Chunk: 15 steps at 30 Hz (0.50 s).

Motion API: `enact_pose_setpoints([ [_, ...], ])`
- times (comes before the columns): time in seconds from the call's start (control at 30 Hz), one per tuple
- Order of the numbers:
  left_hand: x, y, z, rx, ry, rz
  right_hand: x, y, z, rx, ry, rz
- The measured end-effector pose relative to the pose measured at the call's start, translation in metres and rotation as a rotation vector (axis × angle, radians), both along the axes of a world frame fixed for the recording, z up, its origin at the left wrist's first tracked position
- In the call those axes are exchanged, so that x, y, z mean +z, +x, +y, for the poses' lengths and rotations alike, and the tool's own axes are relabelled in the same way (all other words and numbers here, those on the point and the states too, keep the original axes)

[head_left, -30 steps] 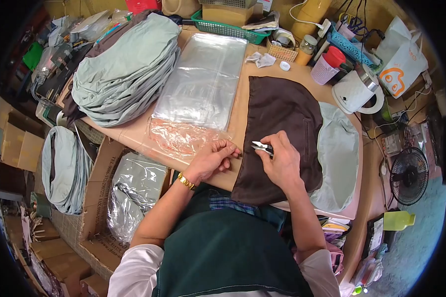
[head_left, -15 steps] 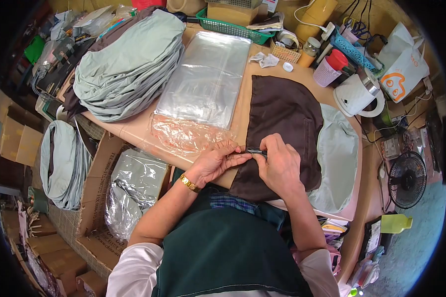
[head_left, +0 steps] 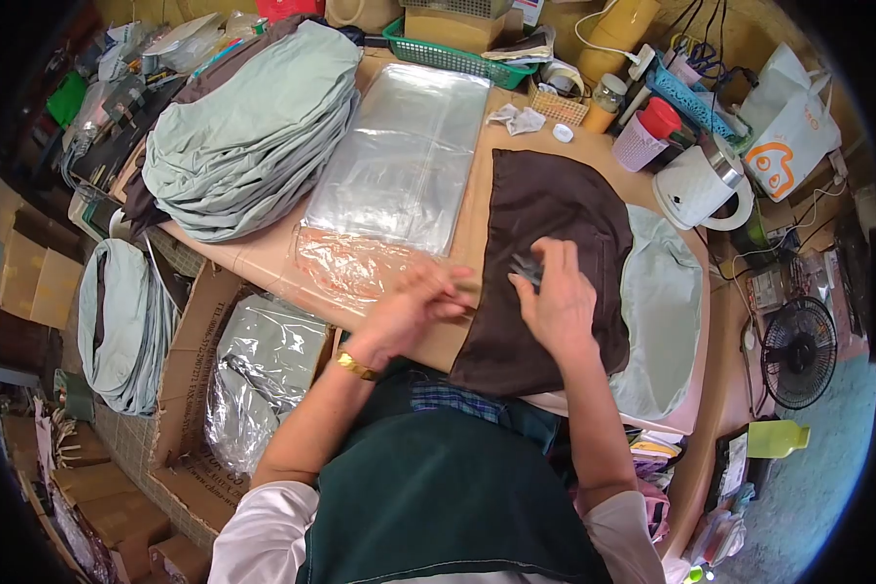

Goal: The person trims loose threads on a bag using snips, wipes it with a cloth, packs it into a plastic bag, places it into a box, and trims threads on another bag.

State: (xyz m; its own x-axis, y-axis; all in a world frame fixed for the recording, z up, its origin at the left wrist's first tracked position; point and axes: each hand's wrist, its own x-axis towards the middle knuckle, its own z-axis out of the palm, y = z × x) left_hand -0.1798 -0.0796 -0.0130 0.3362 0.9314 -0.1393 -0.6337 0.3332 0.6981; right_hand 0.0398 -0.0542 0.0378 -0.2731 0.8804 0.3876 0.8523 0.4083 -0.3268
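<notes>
A dark brown cloth piece (head_left: 555, 209), rounded at the far end and with a slit-like seam on its right, lies flat before me. My right hand (head_left: 562, 302) is above its middle, closed on a small dark metal tool (head_left: 527, 267) that looks like thread snips, blurred. My left hand (head_left: 423, 300) is just off the cloth's left edge, near the clear plastic bags (head_left: 399, 156). Motion smears its fingers, so whether they hold anything does not show. A pale green cloth piece (head_left: 667, 311) lies partly under the brown one.
A tall pile of pale green cloth pieces (head_left: 253, 127) stands at the table's left. Below it, an open carton (head_left: 190, 389) holds plastic-wrapped goods. A white kettle (head_left: 696, 185), a pink cup (head_left: 640, 146) and a green basket (head_left: 448, 58) line the back and right; a fan (head_left: 798, 352) is further right.
My hands have drawn apart: the left has moved left off the cloth, the right slightly up and right with the small tool. The brown cloth has stayed nearly in place.
</notes>
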Motion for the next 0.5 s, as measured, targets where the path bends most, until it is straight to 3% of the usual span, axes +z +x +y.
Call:
enact_pose_setpoints([
  [0.1, -0.008, -0.047, 0.019, 0.321, 0.047, -0.134, -0.041, 0.039, 0.021, -0.164, -0.094, -0.029],
  [0.13, 0.0, -0.046, 0.023, 0.319, 0.048, -0.131, -0.055, 0.048, 0.025, -0.203, -0.119, -0.031],
  [0.2, 0.025, -0.037, 0.025, 0.418, 0.202, 0.194, -0.061, 0.049, 0.024, -0.205, -0.116, -0.024],
  [0.3, 0.027, 0.023, 0.027, 0.188, 0.134, 0.717, -0.067, 0.049, 0.014, -0.194, -0.084, -0.007],
  [0.4, 0.0, 0.066, 0.039, 0.127, 0.063, 0.781, -0.064, 0.053, 0.01, -0.222, -0.097, 0.014],
  [0.47, -0.007, 0.071, 0.052, -0.112, 0.471, 1.349, -0.061, 0.058, 0.005, -0.274, -0.164, 0.024],
  [0.5, -0.014, 0.063, 0.052, -0.123, 0.593, 1.184, -0.061, 0.06, 0.003, -0.279, -0.143, 0.015],
])
